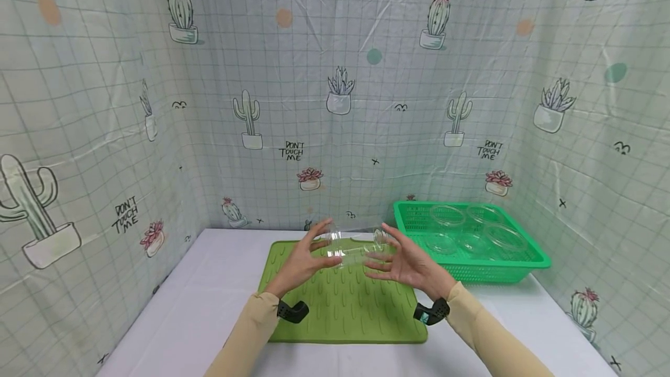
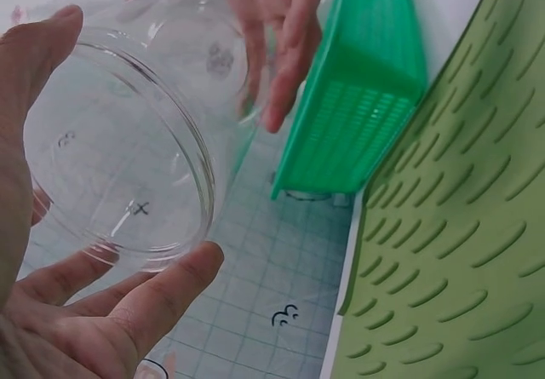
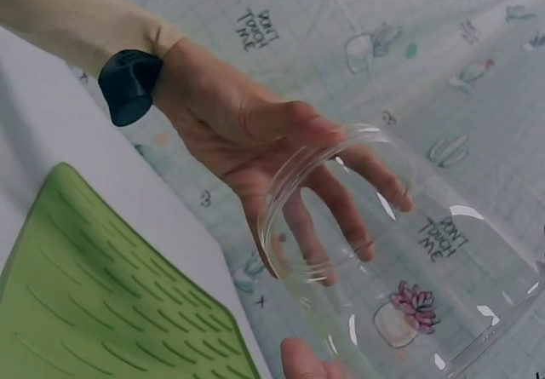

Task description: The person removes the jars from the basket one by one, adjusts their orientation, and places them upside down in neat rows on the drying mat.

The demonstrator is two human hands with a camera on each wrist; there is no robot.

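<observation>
A clear, see-through jar lies sideways in the air between both hands, over the green mat. Around its ridged, open mouth end, the left hand grips with thumb and fingers spread about the rim; the left wrist view looks into the jar through that mouth. At the opposite, base end, the right hand holds the jar with bent fingers. In the right wrist view, right fingertips show at the jar's lower side, and the rest of that hand is out of frame.
A green plastic basket stands at the back right with several clear round containers inside. The textured mat lies on a white-covered table. A cactus-print curtain encloses the back and sides.
</observation>
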